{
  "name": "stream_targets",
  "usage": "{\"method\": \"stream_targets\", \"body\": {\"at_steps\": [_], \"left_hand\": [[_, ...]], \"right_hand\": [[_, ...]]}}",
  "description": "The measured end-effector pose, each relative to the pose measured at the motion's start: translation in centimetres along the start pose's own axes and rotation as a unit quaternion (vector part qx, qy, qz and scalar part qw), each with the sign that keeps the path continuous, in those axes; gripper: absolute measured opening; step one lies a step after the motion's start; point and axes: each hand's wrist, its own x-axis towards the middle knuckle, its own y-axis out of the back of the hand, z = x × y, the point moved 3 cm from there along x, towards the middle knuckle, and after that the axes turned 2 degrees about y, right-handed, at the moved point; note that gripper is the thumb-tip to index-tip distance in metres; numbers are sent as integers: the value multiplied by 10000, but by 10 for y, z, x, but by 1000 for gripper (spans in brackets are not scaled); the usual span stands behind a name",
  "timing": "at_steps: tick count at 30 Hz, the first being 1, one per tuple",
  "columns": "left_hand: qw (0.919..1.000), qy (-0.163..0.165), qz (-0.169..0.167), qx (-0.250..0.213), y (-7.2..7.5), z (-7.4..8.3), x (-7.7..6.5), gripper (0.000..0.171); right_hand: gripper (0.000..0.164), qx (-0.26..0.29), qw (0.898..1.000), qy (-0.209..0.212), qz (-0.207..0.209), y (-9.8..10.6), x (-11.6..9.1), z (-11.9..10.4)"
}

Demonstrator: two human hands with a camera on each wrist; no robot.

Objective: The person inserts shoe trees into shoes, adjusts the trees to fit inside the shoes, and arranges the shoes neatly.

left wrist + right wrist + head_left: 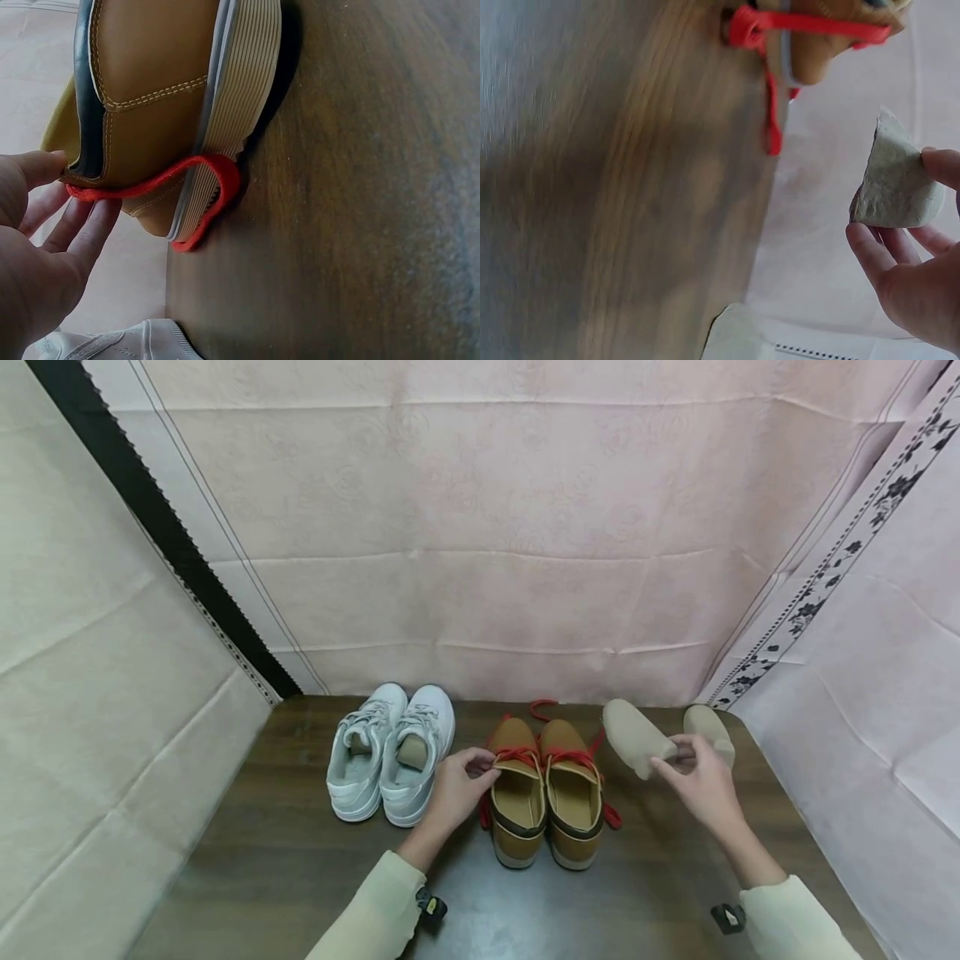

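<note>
A pair of brown shoes with red laces stands in the middle, toes toward the back wall. My left hand [461,785] pinches the side edge of the left brown shoe [516,845] near its lacing; in the left wrist view the thumb lies on the collar edge and the fingers by the red lace [217,169]. To the right, my right hand [705,781] holds a beige moulded shoe insert [633,735] raised and tilted, gripped between thumb and fingers in the right wrist view. The right brown shoe [573,847] touches its mate, its inside visible.
White sneakers [408,797] stand left of the brown pair, with beige inserts [412,752] inside them. A second loose insert [705,720] lies at the back right, behind my right hand. Patterned cloth [480,527] walls the wooden surface [285,868] at back and sides.
</note>
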Motion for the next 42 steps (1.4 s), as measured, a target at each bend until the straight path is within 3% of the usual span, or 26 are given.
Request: {"method": "stream_targets", "body": {"at_steps": [12, 23, 32, 42], "left_hand": [[10000, 36, 53, 11, 0, 2, 1, 12], [9999, 107, 37, 69, 0, 4, 1, 12], [9998, 121, 98, 123, 0, 5, 1, 12], [9997, 70, 160, 146, 0, 4, 2, 12]], "right_hand": [[48, 402, 9988, 285, -61, 9, -20, -33], [45, 384, 9972, 409, -498, 15, -33, -70], [43, 518, 9919, 878, -754, 12, -39, -92], [40, 520, 9841, 1117, -1283, 8, -45, -116]]}}
